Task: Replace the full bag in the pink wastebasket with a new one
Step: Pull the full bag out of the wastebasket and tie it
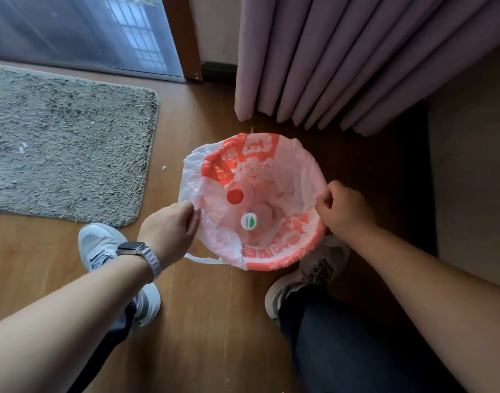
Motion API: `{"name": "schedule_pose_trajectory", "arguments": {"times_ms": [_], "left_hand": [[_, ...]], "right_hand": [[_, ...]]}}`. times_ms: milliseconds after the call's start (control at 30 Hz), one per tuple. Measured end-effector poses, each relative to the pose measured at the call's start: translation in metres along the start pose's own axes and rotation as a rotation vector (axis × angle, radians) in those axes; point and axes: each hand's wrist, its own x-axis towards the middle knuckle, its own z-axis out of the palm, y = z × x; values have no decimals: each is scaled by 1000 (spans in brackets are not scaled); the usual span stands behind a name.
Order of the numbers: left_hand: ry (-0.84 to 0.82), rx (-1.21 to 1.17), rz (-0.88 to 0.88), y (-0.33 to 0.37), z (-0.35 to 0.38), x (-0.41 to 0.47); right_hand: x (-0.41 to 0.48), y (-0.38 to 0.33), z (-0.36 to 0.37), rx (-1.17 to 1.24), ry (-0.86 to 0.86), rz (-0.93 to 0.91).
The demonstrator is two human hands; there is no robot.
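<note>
The left hand (169, 231) and right hand (342, 211) each pinch the rim of the full bag (271, 171) between them (bottles (248, 221) inside), so removal seems the step, next needing an even upward pull

Thin, crinkled plastic bag (308, 171) at centre, faintly glossy. Smooth wood floor (203, 321) below, with a soft sheen. Shaggy, rough rug (67, 154) at left, matt cloth curtain (356, 61) upper right. Shiny metal watch band (153, 263), smooth plastic red cap (234, 196).
</note>
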Motion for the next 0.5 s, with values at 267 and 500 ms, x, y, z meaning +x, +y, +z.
{"name": "schedule_pose_trajectory", "arguments": {"times_ms": [267, 500], "left_hand": [[103, -87, 131, 13, -22, 15], [45, -204, 229, 25, -13, 11]], "right_hand": [[-11, -37, 11, -60, -98, -182], [-18, -51, 27, -51, -97, -356]]}}
